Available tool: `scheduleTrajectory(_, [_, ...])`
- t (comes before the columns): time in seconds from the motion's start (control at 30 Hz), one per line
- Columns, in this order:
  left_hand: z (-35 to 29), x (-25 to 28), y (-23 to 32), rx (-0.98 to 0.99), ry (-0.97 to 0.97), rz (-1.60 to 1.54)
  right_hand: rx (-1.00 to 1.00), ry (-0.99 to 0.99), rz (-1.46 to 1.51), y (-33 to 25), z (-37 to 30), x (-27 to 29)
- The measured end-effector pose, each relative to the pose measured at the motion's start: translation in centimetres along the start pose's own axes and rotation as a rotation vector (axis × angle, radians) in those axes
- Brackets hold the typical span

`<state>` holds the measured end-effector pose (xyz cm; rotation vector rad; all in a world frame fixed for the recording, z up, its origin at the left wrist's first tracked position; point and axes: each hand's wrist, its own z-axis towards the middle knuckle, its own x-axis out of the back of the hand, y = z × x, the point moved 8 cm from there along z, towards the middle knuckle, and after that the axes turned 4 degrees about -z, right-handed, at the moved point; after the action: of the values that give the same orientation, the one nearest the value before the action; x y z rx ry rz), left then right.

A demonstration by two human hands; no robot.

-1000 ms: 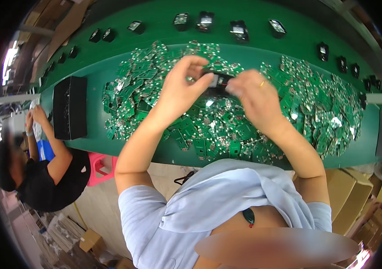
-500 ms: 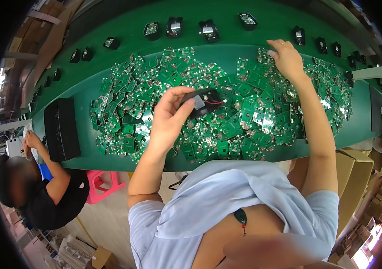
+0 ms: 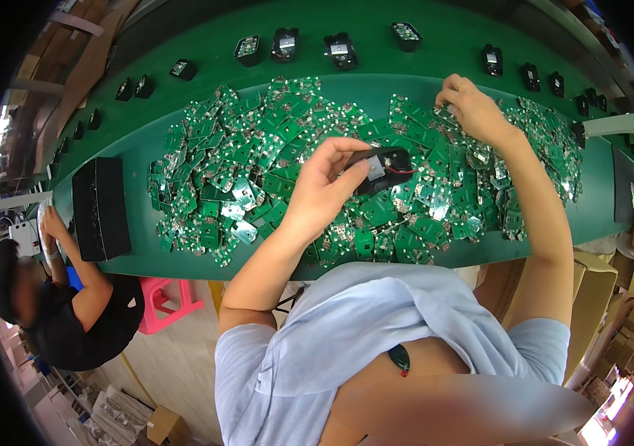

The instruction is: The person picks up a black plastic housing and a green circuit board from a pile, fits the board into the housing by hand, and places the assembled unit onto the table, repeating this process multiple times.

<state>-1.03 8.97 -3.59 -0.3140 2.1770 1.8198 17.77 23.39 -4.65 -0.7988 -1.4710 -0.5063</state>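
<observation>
My left hand (image 3: 324, 189) is closed on a black plastic housing (image 3: 395, 158), tilted above the circuit board pile. A grey rectangular block and a red wire show inside the housing, and my thumb presses beside the block. Under both hands spreads a heap of small green circuit boards (image 3: 280, 149), many overlapping. My right hand (image 3: 473, 111) is at the far edge of this heap, its fingers curled down and drawn together among the boards. What its fingertips grip is hidden.
Black housings with parts inside, such as this one (image 3: 341, 50), stand in a row along the far green strip (image 3: 205, 44). A black box (image 3: 101, 212) is at the left. Beyond it sits a person in black (image 3: 71, 312) near a pink stool (image 3: 172, 303). Cardboard boxes (image 3: 592, 297) are at the right.
My left hand has moved right with the black housing. My right hand's fingers, stretched out before, have curled down and pulled slightly nearer. The far row of housings has shifted slightly left.
</observation>
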Motion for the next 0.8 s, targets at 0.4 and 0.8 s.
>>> scheduleTrajectory(0.4, [0.0,-1.9,-0.5,0.01,-0.06,0.006,-0.106,-0.144,-0.098,2.1,-1.4,1.8])
scheduleTrajectory(0.8, [0.8,-2.7,-1.7,0.075,-0.018,-0.121,-0.339,0.327,0.306,-1.4,-9.6,8.0])
